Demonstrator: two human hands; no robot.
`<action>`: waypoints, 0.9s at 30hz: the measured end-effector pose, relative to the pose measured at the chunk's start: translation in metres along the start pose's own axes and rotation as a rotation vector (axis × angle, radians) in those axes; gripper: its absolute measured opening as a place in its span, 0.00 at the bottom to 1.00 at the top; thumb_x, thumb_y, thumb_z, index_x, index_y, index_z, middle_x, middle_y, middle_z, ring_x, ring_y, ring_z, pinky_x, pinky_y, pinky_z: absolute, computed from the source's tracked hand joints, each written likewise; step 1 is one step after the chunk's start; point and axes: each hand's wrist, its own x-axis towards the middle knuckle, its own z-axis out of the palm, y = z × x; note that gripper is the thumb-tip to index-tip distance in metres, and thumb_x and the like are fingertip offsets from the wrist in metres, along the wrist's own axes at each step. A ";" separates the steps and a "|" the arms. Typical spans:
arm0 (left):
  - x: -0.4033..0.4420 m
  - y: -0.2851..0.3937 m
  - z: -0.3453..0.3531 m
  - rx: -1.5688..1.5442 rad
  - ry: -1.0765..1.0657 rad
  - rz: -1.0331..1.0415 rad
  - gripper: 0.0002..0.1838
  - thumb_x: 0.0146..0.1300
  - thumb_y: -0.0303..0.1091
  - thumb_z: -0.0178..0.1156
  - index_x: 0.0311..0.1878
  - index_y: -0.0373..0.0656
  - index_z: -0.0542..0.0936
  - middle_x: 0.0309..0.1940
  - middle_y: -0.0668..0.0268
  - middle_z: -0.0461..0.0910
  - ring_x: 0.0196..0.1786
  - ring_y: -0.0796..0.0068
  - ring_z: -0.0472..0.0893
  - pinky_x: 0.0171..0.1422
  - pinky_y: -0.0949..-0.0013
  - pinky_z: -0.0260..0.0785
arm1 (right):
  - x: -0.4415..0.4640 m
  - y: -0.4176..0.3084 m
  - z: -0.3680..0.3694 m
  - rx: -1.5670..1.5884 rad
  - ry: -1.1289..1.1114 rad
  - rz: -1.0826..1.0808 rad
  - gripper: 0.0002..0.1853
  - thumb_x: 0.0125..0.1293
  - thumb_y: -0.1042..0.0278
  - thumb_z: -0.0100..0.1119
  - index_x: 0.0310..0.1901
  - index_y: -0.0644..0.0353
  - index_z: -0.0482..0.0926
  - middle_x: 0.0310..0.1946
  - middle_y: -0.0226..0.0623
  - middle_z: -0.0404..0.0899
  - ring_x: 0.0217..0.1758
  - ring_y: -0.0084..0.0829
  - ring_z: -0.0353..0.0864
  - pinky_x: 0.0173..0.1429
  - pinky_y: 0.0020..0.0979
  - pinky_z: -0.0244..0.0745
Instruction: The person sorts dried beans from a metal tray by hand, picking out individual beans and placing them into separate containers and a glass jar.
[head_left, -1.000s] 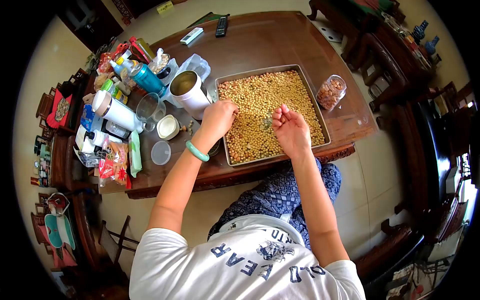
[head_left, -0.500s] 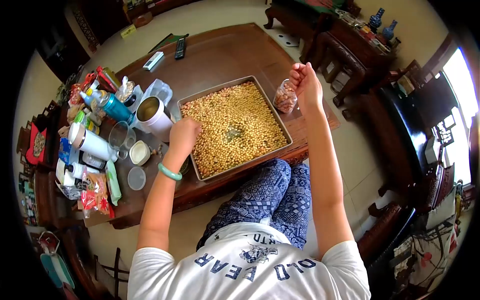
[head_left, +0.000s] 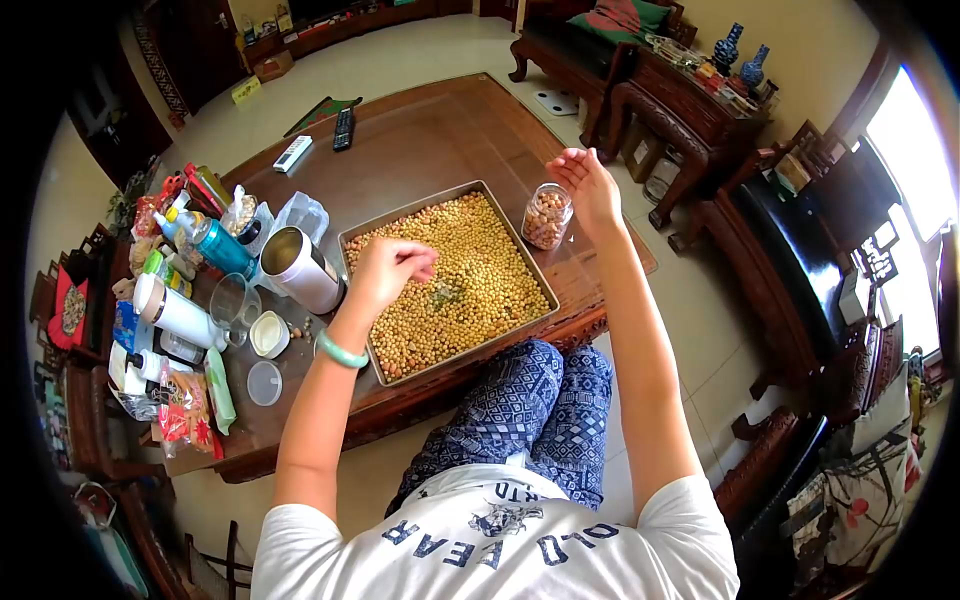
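Observation:
A square metal tray (head_left: 464, 350) holds a layer of small yellow beans (head_left: 470, 235), with redder ones along its far left edge and a small greenish patch near the middle. My left hand (head_left: 393, 270), a pale green bangle on its wrist, hovers over the tray's left part. Its fingers are pinched together; anything between them is too small to make out. To the tray's right stands an uncapped clear jar (head_left: 546, 218) of reddish-brown nuts or beans. My right hand (head_left: 592, 195) is raised just right of the jar's mouth, fingers loosely bent and apart, holding nothing visible.
Left of the tray are a pale tumbler (head_left: 305, 275), a clear cup (head_left: 236, 302), a white bowl (head_left: 269, 334), a round lid (head_left: 265, 383) and a white bottle (head_left: 175, 310). Bottles and packets crowd the table's left edge. A black remote (head_left: 344, 129) and a white remote (head_left: 293, 154) lie farther back.
The view has shifted. My left hand has moved further over the tray, its fingers now reaching out from a fist. My right hand has lowered closer to the jar, its fingers loosened.

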 end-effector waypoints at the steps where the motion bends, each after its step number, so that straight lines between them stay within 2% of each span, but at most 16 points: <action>1: 0.009 0.011 0.007 0.019 -0.016 0.065 0.08 0.65 0.23 0.60 0.43 0.31 0.85 0.32 0.57 0.86 0.32 0.73 0.86 0.40 0.71 0.80 | -0.002 0.003 -0.006 0.004 -0.002 0.000 0.19 0.79 0.56 0.39 0.47 0.65 0.74 0.41 0.38 0.78 0.48 0.35 0.79 0.61 0.36 0.72; 3: 0.030 0.039 0.027 0.006 -0.038 0.166 0.08 0.65 0.24 0.60 0.43 0.32 0.85 0.33 0.57 0.86 0.33 0.73 0.86 0.40 0.72 0.79 | -0.008 0.010 -0.019 -0.076 0.145 -0.128 0.09 0.75 0.69 0.46 0.48 0.64 0.74 0.42 0.37 0.79 0.48 0.33 0.79 0.61 0.35 0.72; 4: 0.043 0.047 0.040 -0.010 -0.042 0.239 0.08 0.65 0.24 0.60 0.42 0.33 0.85 0.33 0.58 0.86 0.33 0.73 0.86 0.40 0.72 0.79 | -0.012 0.019 -0.030 -0.119 0.219 -0.178 0.12 0.65 0.78 0.51 0.50 0.64 0.75 0.44 0.36 0.78 0.49 0.30 0.78 0.61 0.33 0.71; 5: 0.057 0.056 0.052 -0.025 -0.045 0.315 0.08 0.65 0.24 0.59 0.42 0.34 0.86 0.34 0.58 0.86 0.33 0.73 0.86 0.39 0.73 0.79 | -0.017 0.025 -0.035 -0.117 0.213 -0.181 0.12 0.65 0.78 0.51 0.50 0.64 0.75 0.44 0.36 0.78 0.49 0.30 0.78 0.61 0.33 0.71; 7: 0.080 0.074 0.077 0.062 -0.006 0.373 0.08 0.64 0.23 0.60 0.42 0.34 0.85 0.34 0.57 0.85 0.34 0.73 0.86 0.39 0.72 0.78 | -0.032 0.034 -0.043 -0.398 0.205 -0.282 0.17 0.59 0.80 0.52 0.52 0.65 0.74 0.47 0.36 0.77 0.52 0.29 0.76 0.61 0.30 0.69; 9: 0.109 0.072 0.101 0.103 0.040 0.489 0.08 0.61 0.22 0.60 0.43 0.33 0.85 0.34 0.55 0.85 0.35 0.66 0.86 0.41 0.69 0.77 | -0.044 0.046 -0.052 -0.590 0.190 -0.213 0.29 0.52 0.82 0.56 0.60 0.64 0.70 0.56 0.38 0.74 0.60 0.30 0.72 0.65 0.30 0.66; 10: 0.121 0.068 0.109 0.186 0.096 0.612 0.10 0.59 0.23 0.61 0.43 0.34 0.84 0.37 0.52 0.84 0.37 0.58 0.85 0.45 0.65 0.77 | -0.053 0.048 -0.048 -0.658 0.163 -0.216 0.32 0.52 0.80 0.60 0.62 0.64 0.68 0.58 0.41 0.72 0.63 0.33 0.71 0.66 0.32 0.66; 13: 0.136 0.057 0.121 0.254 0.024 0.534 0.11 0.60 0.27 0.64 0.46 0.38 0.85 0.41 0.55 0.85 0.34 0.63 0.85 0.42 0.65 0.77 | -0.063 0.053 -0.039 -0.910 0.090 -0.265 0.41 0.52 0.69 0.72 0.68 0.64 0.62 0.64 0.48 0.68 0.68 0.41 0.69 0.70 0.38 0.64; 14: 0.137 0.052 0.121 0.256 -0.031 0.458 0.13 0.61 0.29 0.64 0.49 0.40 0.84 0.46 0.54 0.84 0.40 0.61 0.85 0.48 0.64 0.77 | -0.064 0.053 -0.038 -0.953 0.093 -0.210 0.45 0.50 0.64 0.76 0.68 0.64 0.61 0.65 0.51 0.67 0.69 0.45 0.67 0.70 0.40 0.64; 15: 0.135 0.051 0.117 0.258 -0.029 0.460 0.13 0.61 0.29 0.64 0.49 0.40 0.84 0.46 0.54 0.84 0.40 0.61 0.85 0.48 0.64 0.77 | -0.065 0.053 -0.035 -1.124 0.107 -0.200 0.46 0.51 0.62 0.76 0.69 0.64 0.60 0.65 0.52 0.68 0.67 0.47 0.69 0.69 0.40 0.66; 17: 0.117 0.043 0.107 0.276 0.199 0.598 0.14 0.62 0.32 0.64 0.51 0.41 0.84 0.48 0.54 0.84 0.46 0.60 0.85 0.53 0.65 0.76 | -0.067 0.050 -0.021 -1.115 0.097 -0.175 0.47 0.50 0.60 0.76 0.68 0.64 0.60 0.63 0.53 0.69 0.64 0.48 0.72 0.67 0.41 0.69; 18: 0.099 0.050 0.096 0.253 0.185 0.528 0.15 0.63 0.36 0.64 0.52 0.43 0.84 0.49 0.56 0.84 0.49 0.61 0.84 0.56 0.66 0.74 | -0.065 0.049 -0.022 -1.113 0.091 -0.167 0.47 0.50 0.60 0.76 0.68 0.64 0.60 0.63 0.53 0.69 0.64 0.48 0.72 0.67 0.41 0.69; 20: 0.064 0.049 0.080 0.154 0.143 0.398 0.13 0.65 0.36 0.64 0.51 0.44 0.85 0.46 0.61 0.86 0.47 0.68 0.84 0.52 0.68 0.76 | -0.060 0.049 -0.024 -1.131 0.118 -0.131 0.46 0.50 0.58 0.76 0.66 0.65 0.61 0.59 0.54 0.72 0.61 0.49 0.75 0.64 0.42 0.71; 22: 0.021 0.040 0.063 0.229 0.149 0.364 0.12 0.64 0.32 0.64 0.50 0.43 0.85 0.45 0.61 0.86 0.44 0.69 0.84 0.49 0.70 0.76 | -0.057 0.053 -0.024 -1.175 0.157 -0.148 0.45 0.49 0.58 0.76 0.66 0.65 0.62 0.58 0.54 0.73 0.61 0.49 0.75 0.63 0.42 0.72; 24: -0.021 0.030 0.056 0.180 0.163 0.307 0.11 0.65 0.30 0.63 0.49 0.40 0.85 0.38 0.62 0.85 0.37 0.70 0.82 0.42 0.70 0.74 | -0.058 0.053 -0.018 -1.247 0.189 -0.148 0.45 0.47 0.58 0.77 0.64 0.64 0.63 0.57 0.54 0.74 0.60 0.50 0.75 0.63 0.43 0.72; 27: -0.069 0.011 0.050 0.258 0.213 0.241 0.10 0.64 0.28 0.63 0.47 0.39 0.85 0.37 0.62 0.84 0.36 0.71 0.81 0.41 0.70 0.74 | -0.059 0.056 -0.017 -1.271 0.199 -0.208 0.45 0.45 0.59 0.77 0.64 0.64 0.64 0.58 0.54 0.73 0.60 0.50 0.74 0.63 0.43 0.71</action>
